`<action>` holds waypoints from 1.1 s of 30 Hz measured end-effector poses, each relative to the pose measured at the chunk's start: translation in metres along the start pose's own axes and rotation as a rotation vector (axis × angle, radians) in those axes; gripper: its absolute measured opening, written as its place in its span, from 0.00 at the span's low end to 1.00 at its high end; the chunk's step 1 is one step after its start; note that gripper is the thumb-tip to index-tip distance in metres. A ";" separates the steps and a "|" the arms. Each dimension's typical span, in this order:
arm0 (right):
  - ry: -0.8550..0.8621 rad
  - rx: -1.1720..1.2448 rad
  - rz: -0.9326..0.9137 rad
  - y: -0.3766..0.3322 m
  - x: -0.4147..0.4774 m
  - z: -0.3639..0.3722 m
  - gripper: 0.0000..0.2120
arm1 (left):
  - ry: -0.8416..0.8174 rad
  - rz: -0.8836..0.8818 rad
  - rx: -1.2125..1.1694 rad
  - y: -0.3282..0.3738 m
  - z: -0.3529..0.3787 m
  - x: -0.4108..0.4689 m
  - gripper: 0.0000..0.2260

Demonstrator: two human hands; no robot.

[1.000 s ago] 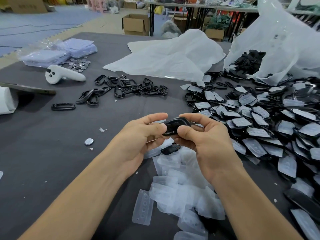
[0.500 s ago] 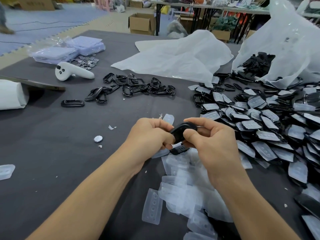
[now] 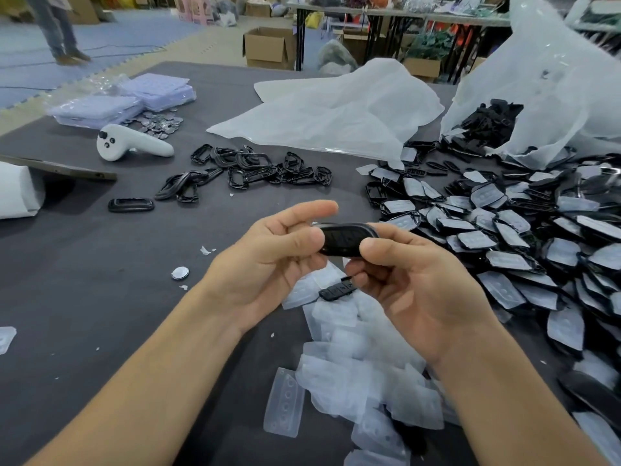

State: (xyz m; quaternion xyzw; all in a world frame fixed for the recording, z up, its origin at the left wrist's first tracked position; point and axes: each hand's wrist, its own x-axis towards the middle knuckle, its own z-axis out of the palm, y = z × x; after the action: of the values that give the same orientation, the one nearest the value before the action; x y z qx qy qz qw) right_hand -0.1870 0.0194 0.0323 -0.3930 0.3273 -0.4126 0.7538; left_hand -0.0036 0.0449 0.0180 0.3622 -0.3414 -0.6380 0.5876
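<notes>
Holding item one, a black key-fob shell (image 3: 342, 238), crosswise above the dark grey table (image 3: 84, 264): the left hand (image 3: 268, 264) pinches the shell's left end, thumb on top, forefinger stretched straight just beyond it; the right hand (image 3: 413, 290) pinches the shell's right end, thumb on the near edge, remaining fingers curled behind. Just nearer than the shell, lying on the table under the hands: one black button pad (image 3: 337, 290), resting at the edge of a heap of clear pads (image 3: 363, 375) that spreads further toward the person. Left of the shell and near it: one silver coin cell (image 3: 180, 273). Beyond the shell and to its left: a loose cluster of black frames (image 3: 248, 169), a single frame (image 3: 131, 205) set apart from them, and a white controller (image 3: 131, 146). Right of the shell: a large spread of film-covered shells (image 3: 504, 230). Beyond the shell: a crumpled white bag (image 3: 336, 109).
</notes>
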 end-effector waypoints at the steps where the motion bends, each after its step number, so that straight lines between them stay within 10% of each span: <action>1: -0.026 0.024 0.004 0.000 0.000 -0.001 0.09 | -0.014 0.003 0.004 0.001 -0.001 0.000 0.12; 9: 0.081 -0.079 -0.008 0.005 0.006 -0.003 0.08 | 0.246 0.011 0.215 -0.007 0.002 0.003 0.06; 14: 0.311 -0.483 -0.382 0.012 0.005 0.005 0.16 | 0.334 -0.085 0.330 -0.014 0.013 -0.001 0.15; 18: 0.260 -0.931 -0.574 0.019 0.000 0.006 0.18 | 0.231 -0.139 0.046 -0.008 0.018 -0.002 0.14; 23: 0.223 -0.730 -0.526 0.022 -0.001 0.010 0.19 | 0.501 -0.056 0.264 -0.004 0.008 0.002 0.12; 33: -0.099 -1.593 -0.469 0.053 0.002 0.023 0.09 | 0.651 0.104 0.311 0.012 -0.017 0.006 0.11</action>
State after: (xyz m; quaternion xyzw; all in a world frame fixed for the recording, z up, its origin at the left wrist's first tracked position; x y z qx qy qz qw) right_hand -0.1482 0.0436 -0.0028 -0.8846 0.3976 -0.1859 0.1580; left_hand 0.0167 0.0374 0.0200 0.6134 -0.2473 -0.3993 0.6350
